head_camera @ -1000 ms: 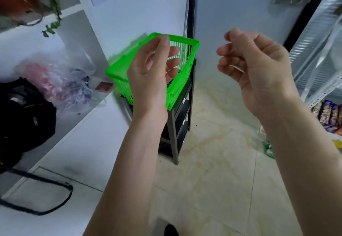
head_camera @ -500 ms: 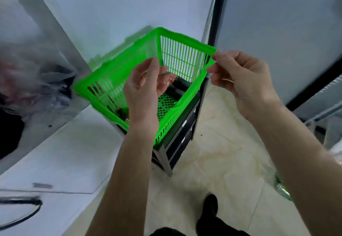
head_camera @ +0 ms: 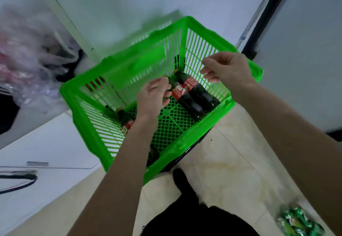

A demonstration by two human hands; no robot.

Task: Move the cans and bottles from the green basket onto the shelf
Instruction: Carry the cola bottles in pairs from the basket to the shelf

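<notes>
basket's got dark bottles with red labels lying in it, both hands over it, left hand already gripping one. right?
Not quite. In the head view the left hand is open above the bottles and grips nothing. The rest holds: dark, red-labelled bottles lie in the green basket, with the right hand over it too.

Both bare forearms reach forward and down. Left hand (head_camera: pixel 153 96) hangs low, fingers loosely curled, palm turned right, empty. Right hand (head_camera: pixel 226 69) is higher, fingers bent toward the thumb, nothing visibly held. Hands apart.
</notes>
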